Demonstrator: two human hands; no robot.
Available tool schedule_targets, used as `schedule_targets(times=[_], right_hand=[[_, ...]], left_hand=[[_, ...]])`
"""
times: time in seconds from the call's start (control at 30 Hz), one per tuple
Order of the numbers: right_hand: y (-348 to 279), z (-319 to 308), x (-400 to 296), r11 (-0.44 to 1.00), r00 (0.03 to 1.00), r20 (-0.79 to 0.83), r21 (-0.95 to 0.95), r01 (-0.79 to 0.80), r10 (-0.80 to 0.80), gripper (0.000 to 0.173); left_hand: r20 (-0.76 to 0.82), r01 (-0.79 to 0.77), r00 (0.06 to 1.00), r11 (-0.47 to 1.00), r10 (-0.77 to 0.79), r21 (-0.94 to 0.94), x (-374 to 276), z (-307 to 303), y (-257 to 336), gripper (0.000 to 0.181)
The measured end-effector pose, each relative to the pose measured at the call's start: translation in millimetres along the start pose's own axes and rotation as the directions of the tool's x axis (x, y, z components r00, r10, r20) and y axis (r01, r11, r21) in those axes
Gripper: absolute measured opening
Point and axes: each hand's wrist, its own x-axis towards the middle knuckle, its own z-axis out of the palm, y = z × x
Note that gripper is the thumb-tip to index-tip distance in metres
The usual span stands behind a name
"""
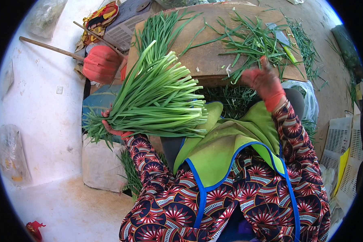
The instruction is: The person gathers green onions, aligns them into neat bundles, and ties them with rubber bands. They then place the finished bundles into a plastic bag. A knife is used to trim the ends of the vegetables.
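My left hand, in a reddish glove, grips a large bunch of garlic chives near its leaf tips. The pale cut stem ends fan out to the right over my lap. My right hand, gloved in the same colour and blurred, hangs over the front edge of a wooden board with its fingers apart and nothing visible in them. Beyond it on the board lies a loose heap of chive leaves. At the heap's right side rests a knife with a yellow-green handle. Another pile of chives covers the board's left part.
Chive scraps fill the space below the board's front edge. A red dustpan with a wooden handle is at the left. White plastic crates stand at the right. A green apron covers my lap.
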Motion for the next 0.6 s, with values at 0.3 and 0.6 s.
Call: schedule_targets(times=[0.3, 0.6], right_hand=[[118.8, 131.6, -87.1, -0.069, 0.549, 0.680, -0.597, 0.800, 0.486, 0.040], [120.1, 116.9, -67.8, -0.204, 0.437, 0.810, -0.387, 0.899, 0.391, 0.045]], left_hand=[[-0.018, 0.104, 0.994, 0.994, -0.104, 0.032, 5.7, -41.5, 14.9, 0.032], [0.122, 0.027, 0.992, 1.000, -0.028, 0.009, 4.8, -19.8, -2.5, 0.035]])
